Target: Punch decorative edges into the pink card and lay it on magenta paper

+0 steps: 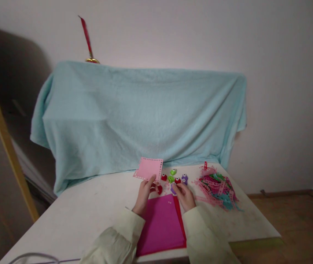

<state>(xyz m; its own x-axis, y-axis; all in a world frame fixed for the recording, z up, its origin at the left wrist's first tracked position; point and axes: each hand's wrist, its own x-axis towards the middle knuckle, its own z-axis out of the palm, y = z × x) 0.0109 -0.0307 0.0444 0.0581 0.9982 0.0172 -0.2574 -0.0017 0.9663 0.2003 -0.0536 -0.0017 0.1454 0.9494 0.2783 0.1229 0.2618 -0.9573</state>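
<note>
My left hand (146, 193) pinches the near right corner of a pink paper square (148, 168), which has rows of small punched holes along its edges. Right beside those fingers sits a red paper punch (159, 189). The fingers of my right hand (184, 196) close on a small purple paper punch (173, 189). Just beyond are other small punches: a red one (164, 177), a light green one (173, 171) and a purple one (184, 178). Below both hands lies a stack of magenta sheets (160, 225) with red showing at its edge.
On the white table (90, 209), a heap of punched paper strips (218, 189) in pink, green and blue lies to the right. Pink bits are scattered around the punches. A light blue blanket (145, 113) hangs behind. A cable (35, 254) crosses the front left.
</note>
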